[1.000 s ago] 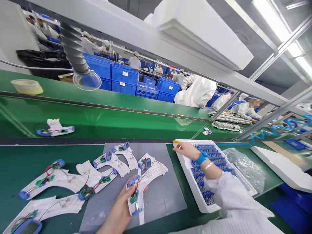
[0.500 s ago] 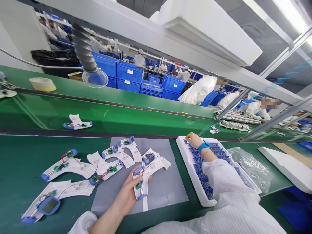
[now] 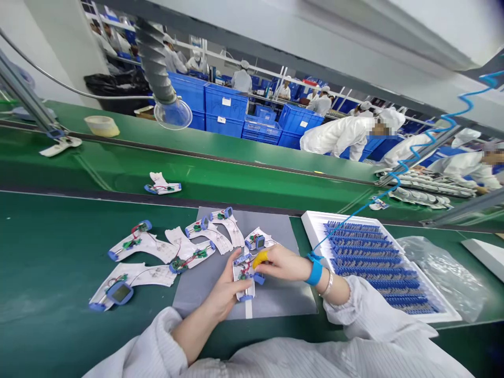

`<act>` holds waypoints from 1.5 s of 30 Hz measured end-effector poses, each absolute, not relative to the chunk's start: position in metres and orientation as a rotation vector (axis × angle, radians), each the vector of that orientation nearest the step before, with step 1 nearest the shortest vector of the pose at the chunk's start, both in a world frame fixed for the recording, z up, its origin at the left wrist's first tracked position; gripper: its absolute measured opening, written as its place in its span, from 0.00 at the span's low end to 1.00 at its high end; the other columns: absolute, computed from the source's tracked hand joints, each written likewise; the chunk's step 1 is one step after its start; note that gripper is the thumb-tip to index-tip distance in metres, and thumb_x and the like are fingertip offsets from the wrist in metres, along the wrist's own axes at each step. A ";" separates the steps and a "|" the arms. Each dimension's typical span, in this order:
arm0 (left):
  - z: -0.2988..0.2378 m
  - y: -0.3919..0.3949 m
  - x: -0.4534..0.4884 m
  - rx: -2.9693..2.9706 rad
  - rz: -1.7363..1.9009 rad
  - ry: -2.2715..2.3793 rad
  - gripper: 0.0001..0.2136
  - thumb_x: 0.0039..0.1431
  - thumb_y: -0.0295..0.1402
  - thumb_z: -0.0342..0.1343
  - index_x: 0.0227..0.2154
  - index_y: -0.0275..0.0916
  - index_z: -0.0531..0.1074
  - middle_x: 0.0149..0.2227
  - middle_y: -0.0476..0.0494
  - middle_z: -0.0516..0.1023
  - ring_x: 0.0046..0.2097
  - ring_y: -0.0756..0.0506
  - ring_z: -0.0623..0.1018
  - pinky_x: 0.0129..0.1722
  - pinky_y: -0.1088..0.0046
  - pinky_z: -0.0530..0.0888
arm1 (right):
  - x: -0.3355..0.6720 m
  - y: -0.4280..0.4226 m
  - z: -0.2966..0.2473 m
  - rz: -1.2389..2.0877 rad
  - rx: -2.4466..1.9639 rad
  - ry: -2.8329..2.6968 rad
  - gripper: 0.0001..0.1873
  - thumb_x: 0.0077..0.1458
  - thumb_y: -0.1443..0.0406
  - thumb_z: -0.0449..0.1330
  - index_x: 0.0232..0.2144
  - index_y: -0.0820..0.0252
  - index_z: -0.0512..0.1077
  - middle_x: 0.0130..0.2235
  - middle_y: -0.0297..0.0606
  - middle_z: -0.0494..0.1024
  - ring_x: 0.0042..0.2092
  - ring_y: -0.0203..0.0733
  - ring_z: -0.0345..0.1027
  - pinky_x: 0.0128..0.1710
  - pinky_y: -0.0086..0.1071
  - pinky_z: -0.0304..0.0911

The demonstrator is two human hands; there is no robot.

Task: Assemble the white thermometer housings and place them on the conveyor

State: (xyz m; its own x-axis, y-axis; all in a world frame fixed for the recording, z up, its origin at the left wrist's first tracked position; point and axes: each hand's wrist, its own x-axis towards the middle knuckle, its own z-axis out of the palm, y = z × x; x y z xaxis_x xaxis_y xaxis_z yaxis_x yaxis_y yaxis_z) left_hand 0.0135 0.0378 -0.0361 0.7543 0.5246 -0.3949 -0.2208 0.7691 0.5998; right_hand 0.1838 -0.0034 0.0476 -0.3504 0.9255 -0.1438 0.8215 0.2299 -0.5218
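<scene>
My left hand (image 3: 222, 294) is closed round a white device half (image 3: 243, 275) with a green circuit board, red wires and blue end pieces, holding it over a grey mat (image 3: 255, 294). My right hand (image 3: 280, 262), with a yellow finger cot and a blue wrist strap (image 3: 315, 269), pinches a small blue part (image 3: 258, 278) against that same piece. Several similar white halves (image 3: 145, 244) lie to the left on the green bench and the mat.
A white foam tray (image 3: 315, 223) of blue parts sits to the right, with a clear plastic bag (image 3: 444, 270) beyond it. A conveyor belt (image 3: 220, 178) carries one piece (image 3: 162, 185). A tape roll (image 3: 101, 125) and blue crates stand behind. Other people in white work at the back right.
My right hand left the foam tray and came left to the piece held by my left hand, bringing a small blue part. The view tilted down and right.
</scene>
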 end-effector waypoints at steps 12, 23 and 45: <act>-0.023 0.038 0.013 0.543 0.563 0.628 0.38 0.41 0.30 0.64 0.54 0.45 0.51 0.49 0.43 0.72 0.50 0.44 0.71 0.51 0.69 0.65 | 0.166 -0.010 0.043 0.598 -1.981 -1.945 0.25 0.48 0.53 0.59 0.44 0.62 0.65 0.34 0.39 0.72 0.29 0.37 0.64 0.31 0.30 0.59; -0.030 0.038 0.014 0.532 0.582 0.657 0.37 0.41 0.30 0.64 0.54 0.47 0.52 0.51 0.42 0.69 0.53 0.42 0.68 0.54 0.64 0.62 | 0.165 -0.016 0.030 0.481 -1.930 -2.185 0.17 0.52 0.64 0.56 0.46 0.61 0.65 0.44 0.42 0.68 0.40 0.42 0.66 0.41 0.35 0.64; -0.032 0.039 0.017 0.555 0.736 0.748 0.32 0.36 0.27 0.65 0.47 0.42 0.59 0.36 0.48 0.75 0.33 0.51 0.75 0.36 0.76 0.70 | 0.179 -0.014 0.028 0.041 -1.766 -1.927 0.18 0.54 0.59 0.54 0.46 0.62 0.66 0.42 0.46 0.68 0.44 0.47 0.61 0.44 0.42 0.59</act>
State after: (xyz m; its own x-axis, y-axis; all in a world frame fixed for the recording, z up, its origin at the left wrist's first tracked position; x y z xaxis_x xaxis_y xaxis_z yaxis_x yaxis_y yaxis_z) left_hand 0.0167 0.0391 -0.0322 0.5109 0.7594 -0.4028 -0.3911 0.6226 0.6778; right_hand 0.1786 -0.0138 0.0280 -0.0137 0.9361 0.3515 0.9205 0.1491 -0.3612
